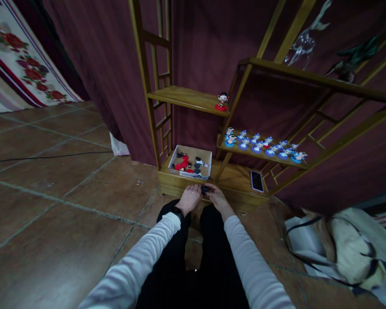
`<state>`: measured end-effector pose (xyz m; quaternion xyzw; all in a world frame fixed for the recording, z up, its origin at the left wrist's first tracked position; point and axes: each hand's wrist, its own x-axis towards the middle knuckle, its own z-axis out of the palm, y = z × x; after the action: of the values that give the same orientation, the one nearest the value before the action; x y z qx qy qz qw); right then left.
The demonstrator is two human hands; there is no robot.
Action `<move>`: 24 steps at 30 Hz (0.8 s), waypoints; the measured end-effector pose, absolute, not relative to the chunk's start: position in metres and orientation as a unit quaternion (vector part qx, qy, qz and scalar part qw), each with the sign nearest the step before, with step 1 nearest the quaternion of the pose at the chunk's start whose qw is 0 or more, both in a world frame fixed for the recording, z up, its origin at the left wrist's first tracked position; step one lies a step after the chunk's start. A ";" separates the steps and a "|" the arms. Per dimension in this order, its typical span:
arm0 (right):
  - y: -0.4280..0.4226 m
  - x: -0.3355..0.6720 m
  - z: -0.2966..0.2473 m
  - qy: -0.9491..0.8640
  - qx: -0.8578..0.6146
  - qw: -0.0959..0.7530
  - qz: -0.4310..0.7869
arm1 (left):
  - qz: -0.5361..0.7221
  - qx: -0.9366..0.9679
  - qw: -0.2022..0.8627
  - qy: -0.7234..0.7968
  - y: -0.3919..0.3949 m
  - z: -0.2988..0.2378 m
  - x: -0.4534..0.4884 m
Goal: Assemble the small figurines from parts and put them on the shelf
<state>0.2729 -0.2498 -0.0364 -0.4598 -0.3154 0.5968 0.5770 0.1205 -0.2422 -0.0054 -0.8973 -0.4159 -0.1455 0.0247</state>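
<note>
My left hand (191,198) and my right hand (218,196) meet above my knees, in front of the low wooden shelf. Between their closed fingers sits a small dark figurine (206,189), mostly hidden by the fingers. Just beyond the hands stands an open white cardboard box (209,159) with red, black and white figurine parts (182,165) and several round bases lying in it. One assembled figurine (222,99) with a red base stands upright at the right end of the upper left shelf.
Two rows of blue-and-white figurines (256,145) stand on the middle right shelf. A phone (256,181) lies on the bottom shelf. Higher up are a clear glass deer (304,45) and a dark green ornament (357,56). Bags (347,244) rest on the floor at right.
</note>
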 end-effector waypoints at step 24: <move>-0.242 0.268 -0.039 -0.289 -0.447 0.567 0.629 | -0.339 -0.642 -0.577 -0.376 -0.204 -0.033 0.119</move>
<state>0.2678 -0.2423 -0.0394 -0.4471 -0.2890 0.6288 0.5668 0.1194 -0.2038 -0.0326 -0.6416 -0.3755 -0.3388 -0.5767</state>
